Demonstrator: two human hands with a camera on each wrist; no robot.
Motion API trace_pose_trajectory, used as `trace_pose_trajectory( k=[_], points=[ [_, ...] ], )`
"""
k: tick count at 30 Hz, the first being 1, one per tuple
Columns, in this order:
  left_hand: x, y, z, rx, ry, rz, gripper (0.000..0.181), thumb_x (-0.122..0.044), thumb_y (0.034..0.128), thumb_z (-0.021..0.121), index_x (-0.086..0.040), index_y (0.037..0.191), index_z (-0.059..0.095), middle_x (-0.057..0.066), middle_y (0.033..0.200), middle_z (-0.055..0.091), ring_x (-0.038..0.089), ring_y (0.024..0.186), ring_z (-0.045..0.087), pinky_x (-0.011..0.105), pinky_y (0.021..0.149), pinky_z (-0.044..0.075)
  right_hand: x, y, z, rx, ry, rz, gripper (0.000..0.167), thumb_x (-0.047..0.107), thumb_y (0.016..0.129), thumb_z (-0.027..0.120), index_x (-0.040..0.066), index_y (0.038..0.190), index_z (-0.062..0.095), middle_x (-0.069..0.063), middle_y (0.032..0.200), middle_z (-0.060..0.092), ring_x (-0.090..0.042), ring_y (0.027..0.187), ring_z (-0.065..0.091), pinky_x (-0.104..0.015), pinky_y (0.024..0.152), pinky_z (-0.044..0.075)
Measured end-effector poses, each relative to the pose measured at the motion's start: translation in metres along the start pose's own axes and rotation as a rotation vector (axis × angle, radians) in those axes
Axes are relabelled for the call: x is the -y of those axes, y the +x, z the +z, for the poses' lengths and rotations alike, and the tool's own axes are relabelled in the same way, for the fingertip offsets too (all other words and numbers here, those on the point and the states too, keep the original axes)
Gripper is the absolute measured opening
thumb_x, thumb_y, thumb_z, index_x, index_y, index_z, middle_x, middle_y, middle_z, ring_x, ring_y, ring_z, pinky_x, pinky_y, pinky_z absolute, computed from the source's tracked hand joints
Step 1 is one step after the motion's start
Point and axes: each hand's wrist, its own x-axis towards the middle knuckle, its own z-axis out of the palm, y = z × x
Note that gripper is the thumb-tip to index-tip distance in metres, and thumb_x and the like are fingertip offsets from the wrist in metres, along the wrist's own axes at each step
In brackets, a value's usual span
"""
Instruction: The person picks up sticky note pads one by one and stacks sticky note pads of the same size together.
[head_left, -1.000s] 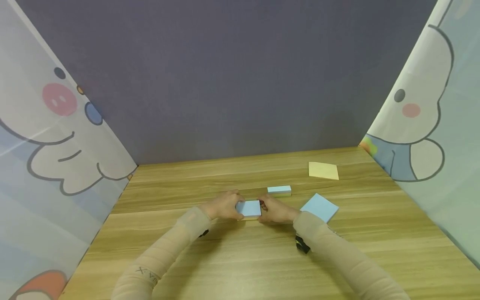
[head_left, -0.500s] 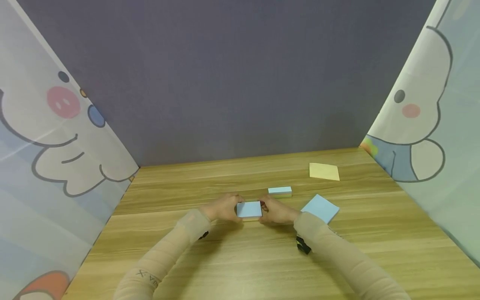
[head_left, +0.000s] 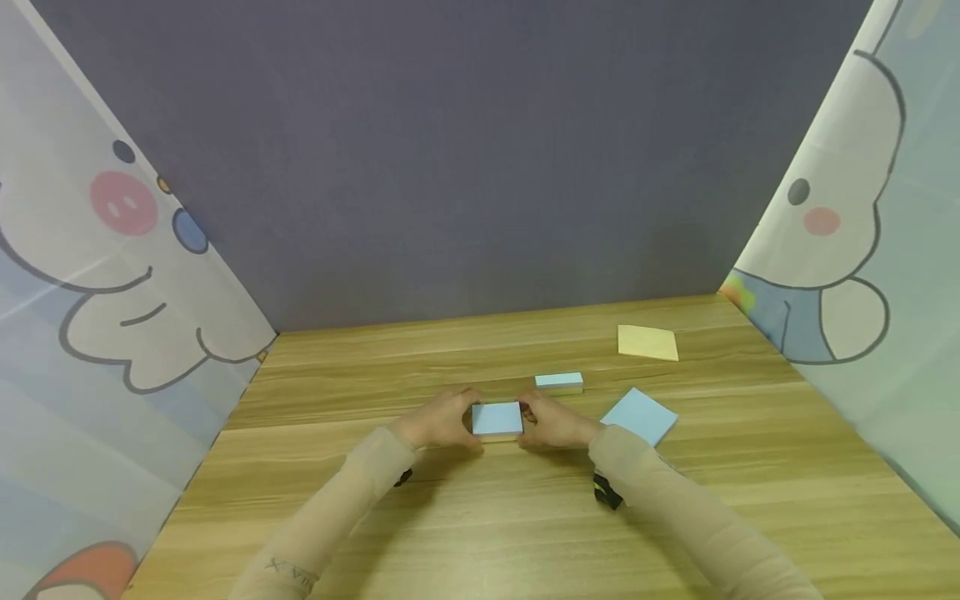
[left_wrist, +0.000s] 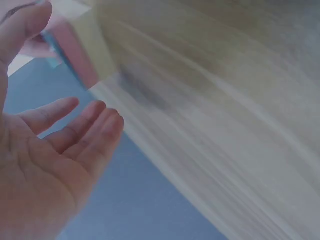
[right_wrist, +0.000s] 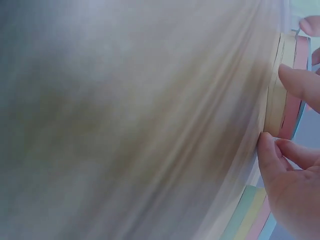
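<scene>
A stack of sticky notes (head_left: 497, 419), light blue on top with pink and yellow layers, lies on the table between my hands. My left hand (head_left: 442, 419) is spread beside its left end. In the left wrist view, a gap shows between the loosely bent left fingers (left_wrist: 107, 130) and the stack (left_wrist: 82, 47). My right hand (head_left: 553, 421) holds the right end. In the right wrist view, bent right fingertips (right_wrist: 267, 142) touch the end of the stack (right_wrist: 287, 90), and the thumb (right_wrist: 300, 85) lies along its side.
A narrower stack of sticky notes (head_left: 558, 383) lies just behind my right hand. A square blue sticky note pad (head_left: 641, 417) sits by the right wrist, partly under the sleeve. Farther back is a yellow sticky note (head_left: 647, 342). A dark panel (head_left: 480, 167) stands at the table's back edge.
My left hand has drawn slightly to the left, its thumb and fingers parting from the stack. My right hand stays at the right end, and the stack is nearly where it was.
</scene>
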Motion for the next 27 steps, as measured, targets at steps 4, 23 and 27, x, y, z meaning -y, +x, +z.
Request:
trace_pose_trajectory(
  k=[4,23,27],
  points=[
    [-0.002,-0.004,-0.005,-0.051,-0.017,0.013,0.075,-0.029,0.0737,0.074,-0.001,0.134,0.042,0.018,0.137,0.043,0.037,0.126,0.039,0.049,0.104,0.035,0.0,-0.004,-0.004,0.002,-0.023,-0.01,0.065,0.012,0.079,0.07,-0.011,0.131,0.037,-0.018,0.125,0.046,-0.029,0.113,0.047,-0.042,0.097,0.042],
    [-0.079,-0.027,0.007,-0.313,-0.158,0.149,0.031,-0.017,0.0824,0.066,-0.007,0.111,0.064,0.004,0.106,0.065,0.018,0.088,0.063,0.023,0.075,0.052,-0.007,-0.088,-0.08,-0.057,-0.17,0.001,0.061,0.026,0.085,0.065,-0.003,0.133,0.041,-0.021,0.135,0.044,-0.042,0.116,0.046,-0.052,0.093,0.042],
    [-0.091,-0.02,0.023,-0.22,-0.312,0.13,0.027,-0.011,0.082,0.063,-0.005,0.109,0.065,0.005,0.097,0.067,0.01,0.081,0.062,0.017,0.07,0.05,-0.027,-0.099,-0.1,-0.081,-0.213,0.011,0.057,0.017,0.082,0.067,-0.009,0.128,0.043,-0.027,0.127,0.048,-0.045,0.11,0.049,-0.053,0.09,0.044]
  ],
)
